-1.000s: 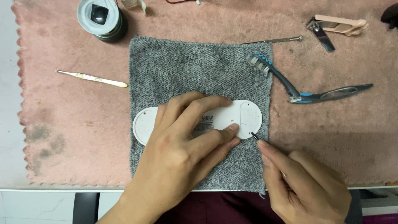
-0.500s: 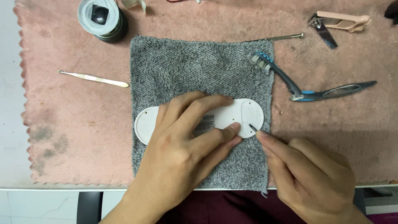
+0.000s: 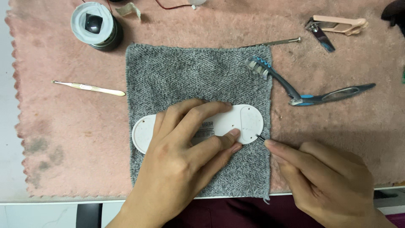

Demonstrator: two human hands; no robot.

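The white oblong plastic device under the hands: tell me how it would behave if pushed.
The white oblong plastic device looks rigid and thin, so probably light. It lies flat, unlikely to roll or tip. The grey knitted cloth beneath should limit sliding, and the left hand presses it down.

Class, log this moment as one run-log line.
left hand: presses white oval device | right hand: thin tool tip at its edge | base: grey cloth

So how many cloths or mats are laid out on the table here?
2. A large pink mat covers most of the table, and a smaller grey knitted cloth lies on top of it, under the white oval device.
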